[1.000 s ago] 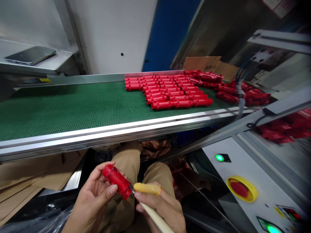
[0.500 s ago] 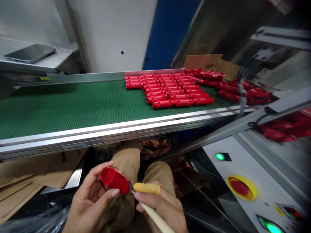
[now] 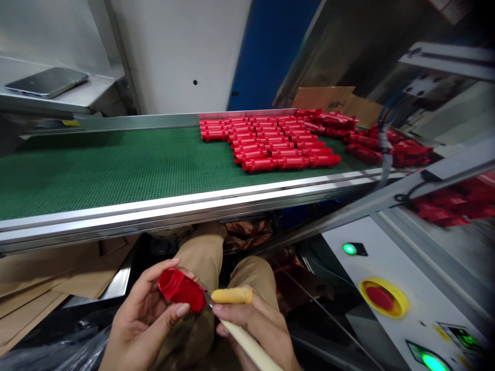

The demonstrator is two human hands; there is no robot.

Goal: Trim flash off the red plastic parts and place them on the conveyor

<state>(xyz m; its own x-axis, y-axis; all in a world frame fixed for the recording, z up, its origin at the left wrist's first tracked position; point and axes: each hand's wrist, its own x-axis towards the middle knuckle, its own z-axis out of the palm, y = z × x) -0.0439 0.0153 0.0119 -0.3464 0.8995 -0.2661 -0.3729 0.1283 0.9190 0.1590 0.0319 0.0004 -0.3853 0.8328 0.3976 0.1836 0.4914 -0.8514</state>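
Note:
Below the conveyor's front rail, my left hand point(image 3: 145, 322) grips a hollow red plastic part point(image 3: 181, 291) between thumb and fingers, its open end tilted up to the left. My right hand point(image 3: 255, 324) is closed around a knife point(image 3: 247, 342) with a pale handle and a short metal blade. A yellow cover is on one finger of that hand. The blade touches or nearly touches the right end of the red part; the exact contact is too small to tell.
Rows of red parts point(image 3: 276, 141) lie on the green belt point(image 3: 116, 170), with loose piles farther right. A phone point(image 3: 48, 82) rests on a metal ledge. At right is a control panel point(image 3: 359, 263) with a red button point(image 3: 381, 296). Cardboard point(image 3: 85, 273) lies at lower left.
The red part and knife have shifted very slightly left. Both hands keep their hold. The small display on the control panel has changed from red to green.

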